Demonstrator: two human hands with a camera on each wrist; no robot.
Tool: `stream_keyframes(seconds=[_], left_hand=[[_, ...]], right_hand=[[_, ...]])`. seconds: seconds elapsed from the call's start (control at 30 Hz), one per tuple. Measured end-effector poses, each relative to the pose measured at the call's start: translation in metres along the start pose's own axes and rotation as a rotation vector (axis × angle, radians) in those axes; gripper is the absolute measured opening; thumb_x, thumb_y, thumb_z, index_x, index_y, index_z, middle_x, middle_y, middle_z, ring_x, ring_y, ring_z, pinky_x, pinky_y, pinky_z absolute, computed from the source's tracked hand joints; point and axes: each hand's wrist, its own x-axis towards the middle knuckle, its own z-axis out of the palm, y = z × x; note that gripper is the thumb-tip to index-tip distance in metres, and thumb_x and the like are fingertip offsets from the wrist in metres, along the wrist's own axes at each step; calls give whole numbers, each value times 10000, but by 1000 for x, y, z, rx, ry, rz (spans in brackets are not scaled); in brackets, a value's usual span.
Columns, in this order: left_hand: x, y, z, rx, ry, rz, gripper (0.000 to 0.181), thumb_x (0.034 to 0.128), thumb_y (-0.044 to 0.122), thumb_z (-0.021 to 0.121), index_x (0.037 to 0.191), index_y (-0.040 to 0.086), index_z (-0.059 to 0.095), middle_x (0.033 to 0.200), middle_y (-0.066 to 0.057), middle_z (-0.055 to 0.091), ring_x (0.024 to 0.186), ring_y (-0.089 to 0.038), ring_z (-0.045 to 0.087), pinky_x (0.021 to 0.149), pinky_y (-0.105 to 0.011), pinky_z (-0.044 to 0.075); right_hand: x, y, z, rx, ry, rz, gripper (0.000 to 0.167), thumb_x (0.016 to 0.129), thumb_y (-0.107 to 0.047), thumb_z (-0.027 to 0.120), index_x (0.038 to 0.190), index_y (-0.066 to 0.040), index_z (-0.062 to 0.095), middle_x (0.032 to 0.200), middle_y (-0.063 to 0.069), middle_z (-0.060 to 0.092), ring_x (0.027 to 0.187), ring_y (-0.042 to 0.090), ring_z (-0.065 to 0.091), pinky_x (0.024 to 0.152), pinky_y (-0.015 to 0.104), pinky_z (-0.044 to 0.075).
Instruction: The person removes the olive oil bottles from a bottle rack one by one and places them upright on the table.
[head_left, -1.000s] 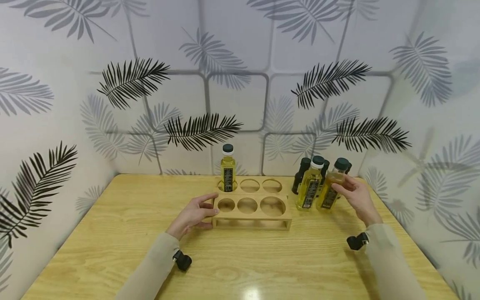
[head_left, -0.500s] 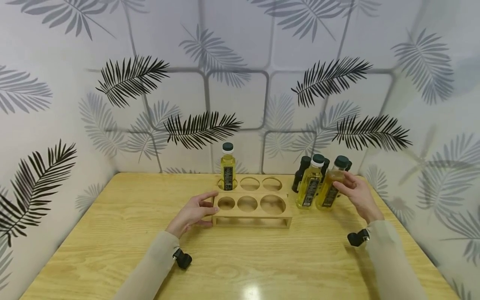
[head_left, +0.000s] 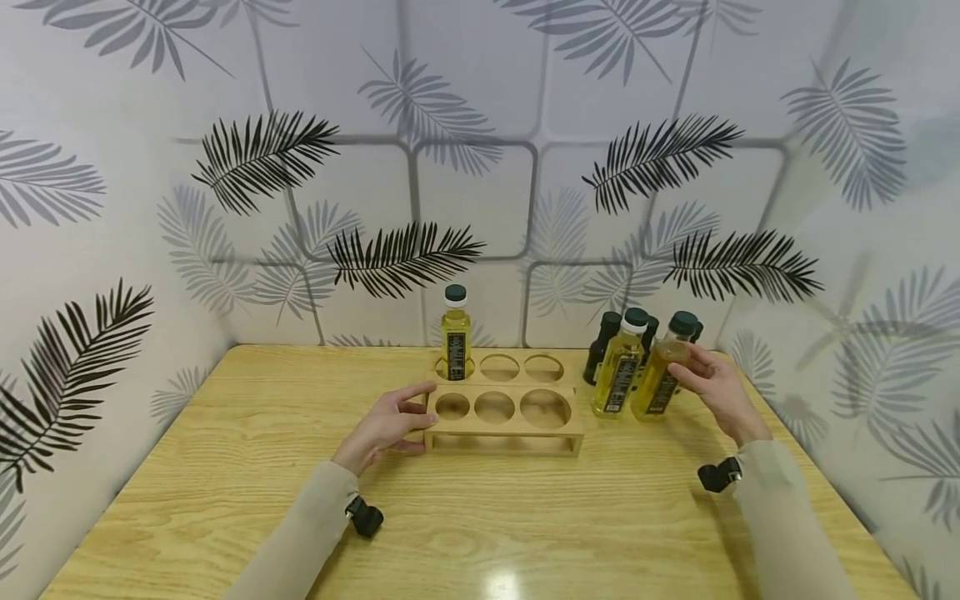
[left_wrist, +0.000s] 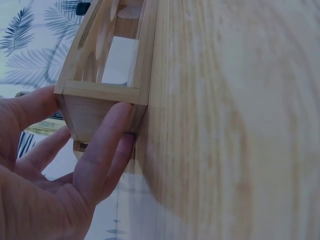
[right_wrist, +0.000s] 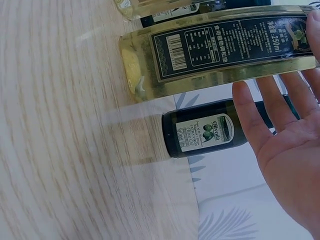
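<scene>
In the head view, my left hand (head_left: pixel 386 429) holds the left end of a two-tier wooden bottle rack (head_left: pixel 517 429). The left wrist view puts its fingers on the rack's end panel (left_wrist: pixel 92 112) and edges. An oil bottle (head_left: pixel 456 346) with a dark green cap stands in the rear left hole. My right hand (head_left: pixel 716 392) grips the upper part of another clear bottle of yellow oil (right_wrist: pixel 210 50), with the thumb on its front and the fingers behind. I cannot tell whether its base touches the table. Left of it stands a similar oil bottle (head_left: pixel 619 375).
Dark olive oil bottles (head_left: pixel 600 354) stand behind the clear ones; one dark bottle (right_wrist: pixel 205 127) shows its label in the right wrist view. The wooden table (head_left: pixel 480 517) meets a leaf-patterned wall (head_left: pixel 480 200) at the back and sides. Both wrists wear black cameras.
My right hand and the bottle it holds have hardly shifted. My left hand keeps its place on the rack. The head view has tipped very slightly.
</scene>
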Motion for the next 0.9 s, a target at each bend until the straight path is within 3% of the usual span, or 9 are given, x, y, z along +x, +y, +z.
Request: stream_keyframes(seconds=[0.07, 0.13, 0.17, 0.2, 0.3, 0.37, 0.57, 0.73, 0.9], left_hand=[[0, 0, 0, 0, -1, -2, 606, 930, 109, 678, 1475, 263, 464, 1407, -227, 460, 1137, -312, 611, 764, -444, 607], [0, 1, 0, 3, -2, -1, 609, 931, 108, 676, 1479, 259, 458, 1408, -232, 457, 1137, -315, 611, 764, -447, 607], [0, 1, 0, 5, -3, -1, 609, 932, 111, 676, 1480, 260, 456, 1410, -234, 455, 1140, -318, 609, 765, -447, 607], [0, 0, 0, 6, -4, 0, 611, 932, 113, 676, 1482, 260, 453, 1412, -235, 452, 1143, -320, 607, 765, -448, 607], [1, -1, 0, 3, -3, -2, 609, 931, 117, 678, 1478, 267, 457, 1416, -232, 450, 1152, -324, 601, 770, -443, 607], [1, -2, 0, 5, -5, -1, 608, 932, 122, 679, 1479, 268, 455, 1418, -228, 446, 1155, -322, 598, 772, -437, 607], [1, -2, 0, 6, -3, -7, 609, 930, 126, 682, 1478, 270, 457, 1413, -220, 452, 1150, -320, 599, 774, -432, 607], [1, -1, 0, 8, -3, -4, 602, 931, 132, 682, 1472, 276, 463, 1410, -215, 458, 1141, -311, 605, 777, -443, 606], [2, -2, 0, 12, -3, 2, 600, 935, 124, 675, 1476, 269, 459, 1405, -217, 461, 1141, -316, 603, 776, -450, 605]], right_hand=[[-2, -2, 0, 25, 16, 2, 761, 1009, -302, 561, 1580, -55, 123, 1575, 202, 289, 1155, -82, 506, 948, 176, 502], [-3, -4, 0, 48, 41, -1, 743, 1007, -282, 568, 1584, -80, 145, 1562, 183, 311, 1157, -54, 505, 937, 184, 509], [-4, -5, 0, 61, 56, -5, 729, 1004, -278, 574, 1582, -90, 171, 1550, 121, 336, 1166, -52, 493, 933, 184, 511], [-5, -5, 1, 74, 74, -24, 704, 999, -276, 584, 1575, -102, 219, 1485, 51, 410, 1071, -116, 476, 839, 119, 513], [-7, -7, 3, 128, 124, -47, 643, 979, -253, 619, 1541, -129, 333, 1295, -151, 488, 1082, -80, 484, 808, 114, 516], [-8, -9, 4, 175, 151, -71, 620, 970, -227, 634, 1524, -140, 370, 1244, -207, 510, 1080, -84, 500, 794, 110, 521], [-9, -13, 11, 306, 267, -104, 447, 947, -173, 662, 1375, -124, 543, 1116, -162, 620, 983, -35, 612, 757, 134, 547], [-9, -21, 16, 397, 424, -45, 264, 916, -163, 702, 1167, -94, 658, 967, -129, 669, 860, 23, 632, 675, 155, 562], [-14, -31, 21, 428, 478, -1, 179, 898, -166, 724, 1047, -72, 689, 832, -86, 677, 746, 76, 612, 602, 179, 561]])
